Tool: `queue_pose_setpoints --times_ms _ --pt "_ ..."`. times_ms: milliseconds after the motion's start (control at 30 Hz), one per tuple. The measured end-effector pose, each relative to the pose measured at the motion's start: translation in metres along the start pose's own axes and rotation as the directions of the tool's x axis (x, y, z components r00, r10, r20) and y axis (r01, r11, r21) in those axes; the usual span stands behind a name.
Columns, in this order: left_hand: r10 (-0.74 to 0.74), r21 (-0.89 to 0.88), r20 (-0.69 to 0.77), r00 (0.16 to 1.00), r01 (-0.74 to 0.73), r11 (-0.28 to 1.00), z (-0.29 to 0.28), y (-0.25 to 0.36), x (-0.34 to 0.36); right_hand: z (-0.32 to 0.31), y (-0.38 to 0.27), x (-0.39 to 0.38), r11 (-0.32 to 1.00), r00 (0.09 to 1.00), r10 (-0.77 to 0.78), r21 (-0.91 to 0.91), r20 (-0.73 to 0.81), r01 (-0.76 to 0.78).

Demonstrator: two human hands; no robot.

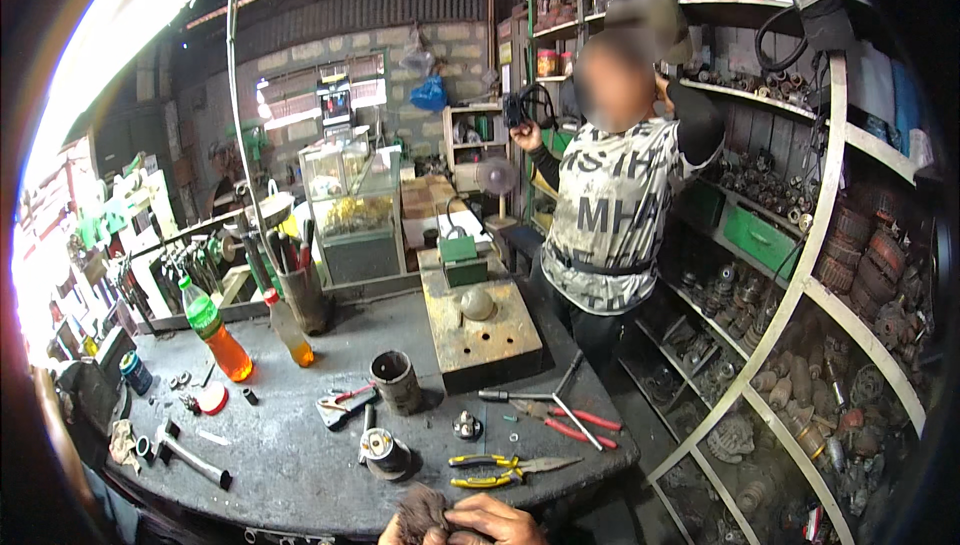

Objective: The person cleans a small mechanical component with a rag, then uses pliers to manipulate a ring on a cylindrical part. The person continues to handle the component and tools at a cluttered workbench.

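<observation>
At the bottom edge of the head view, my left hand (pixel 396 531) and my right hand (pixel 500 523) grip a dark, grimy wad (pixel 425 507), apparently a rag; what it covers, if anything, is hidden. Just beyond my hands on the bench (pixel 300 455) stand a small metal motor part (pixel 385 455) and a dark open cylinder (pixel 397 395). Yellow-handled pliers (pixel 490 461) lie nearest my right hand, with red-handled pliers (pixel 580 423), a T-handled wrench (pixel 575 425) and a small round part (pixel 467 426) behind them.
A person (pixel 605 215) stands past the bench holding a black object (pixel 525 107). A metal block (pixel 480 355), bottles (pixel 215 335), a hammer-like tool (pixel 195 460) and a tool holder (pixel 300 300) occupy the bench. Shelves (pixel 840 145) full of used parts line the right side.
</observation>
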State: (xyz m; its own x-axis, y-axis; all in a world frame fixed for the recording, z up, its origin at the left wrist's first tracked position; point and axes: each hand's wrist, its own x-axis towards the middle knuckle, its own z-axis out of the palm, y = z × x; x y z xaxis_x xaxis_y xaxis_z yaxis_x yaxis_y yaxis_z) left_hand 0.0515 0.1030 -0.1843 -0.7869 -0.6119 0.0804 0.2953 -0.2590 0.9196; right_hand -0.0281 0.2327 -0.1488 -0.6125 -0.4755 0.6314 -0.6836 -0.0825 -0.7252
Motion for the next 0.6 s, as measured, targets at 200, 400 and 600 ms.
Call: queue_pose_setpoints --times_ms 200,400,600 --pt "-0.032 0.002 0.135 0.990 0.032 0.999 -0.003 0.002 0.004 0.002 0.022 -0.004 0.698 0.900 0.392 0.575 0.189 -0.426" --pt "-0.010 -0.041 0.210 0.978 0.019 0.999 -0.010 0.006 -0.003 0.001 0.021 -0.001 0.517 0.837 0.479 0.685 0.265 -0.513" --pt "-0.199 -0.105 0.223 0.954 0.227 0.968 -0.032 -0.012 -0.011 -0.002 0.010 -0.004 0.470 0.796 0.542 0.689 0.269 -0.553"
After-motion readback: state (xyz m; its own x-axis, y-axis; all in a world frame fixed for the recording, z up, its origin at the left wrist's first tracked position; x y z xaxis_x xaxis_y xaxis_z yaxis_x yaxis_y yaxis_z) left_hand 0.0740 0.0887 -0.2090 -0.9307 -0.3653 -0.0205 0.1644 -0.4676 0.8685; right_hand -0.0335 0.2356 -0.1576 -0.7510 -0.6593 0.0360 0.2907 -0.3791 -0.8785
